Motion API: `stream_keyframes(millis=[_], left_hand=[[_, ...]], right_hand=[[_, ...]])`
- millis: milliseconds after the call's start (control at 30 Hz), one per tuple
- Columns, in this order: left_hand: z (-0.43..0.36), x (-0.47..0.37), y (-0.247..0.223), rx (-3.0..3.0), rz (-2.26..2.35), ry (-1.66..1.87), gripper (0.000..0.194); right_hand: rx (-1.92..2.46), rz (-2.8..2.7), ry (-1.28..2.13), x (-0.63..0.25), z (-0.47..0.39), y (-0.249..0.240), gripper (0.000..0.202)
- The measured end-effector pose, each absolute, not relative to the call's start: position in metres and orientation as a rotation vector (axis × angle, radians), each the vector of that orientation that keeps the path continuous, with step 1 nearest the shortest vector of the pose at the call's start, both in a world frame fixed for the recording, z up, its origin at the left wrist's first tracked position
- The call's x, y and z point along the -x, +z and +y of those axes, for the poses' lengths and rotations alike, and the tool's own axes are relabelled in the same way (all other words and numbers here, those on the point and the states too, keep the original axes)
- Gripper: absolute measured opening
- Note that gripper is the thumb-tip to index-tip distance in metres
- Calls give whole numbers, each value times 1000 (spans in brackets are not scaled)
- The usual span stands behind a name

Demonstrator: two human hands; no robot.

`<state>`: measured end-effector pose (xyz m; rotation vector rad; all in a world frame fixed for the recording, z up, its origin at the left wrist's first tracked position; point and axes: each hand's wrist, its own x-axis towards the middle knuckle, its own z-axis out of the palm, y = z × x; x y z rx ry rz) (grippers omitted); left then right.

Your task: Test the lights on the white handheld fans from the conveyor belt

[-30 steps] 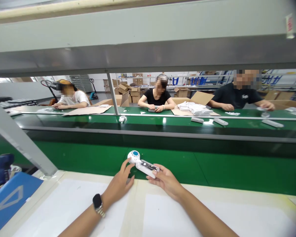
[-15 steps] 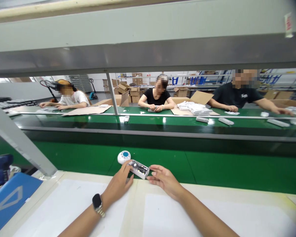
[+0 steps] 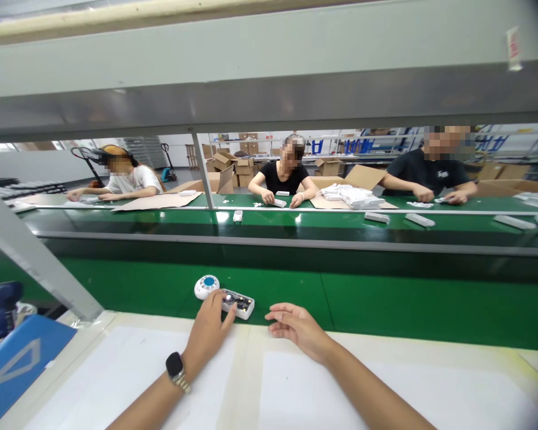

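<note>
Left hand [image 3: 208, 325] on an open white case [image 3: 238, 304] upon the green belt [image 3: 278, 280]; right hand [image 3: 298, 328] free
The case lies on the belt just beyond the worktop [image 3: 161, 370], its circuit board exposed upward; a white round part [image 3: 206, 288] with a blue centre sits just beside its left end, any join hidden behind the fingers. Left hand: fingers over the case's left end, thumb apart at the near side, spread moderately; whether it grips cannot be told. Right hand: nothing held, fingers slightly curled with narrow gaps, near the case's right end but not touching. Watch [image 3: 176, 365] noted on left wrist. Across the belt, three people sit with white parts before them
</note>
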<state>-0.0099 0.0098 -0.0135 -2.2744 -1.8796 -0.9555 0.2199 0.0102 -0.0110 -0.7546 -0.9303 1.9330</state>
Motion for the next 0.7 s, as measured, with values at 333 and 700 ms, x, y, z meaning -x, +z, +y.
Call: stream_keyframes(millis=[333,700], left_hand=[[10,14,-15,2047,-2048,-863,35],[17,24,-25,2081,-2104,-1066,40]], right_hand=[[784,-952,1930,-220,9,-10,31],[801,-971,1926,-220,9,-9,30]])
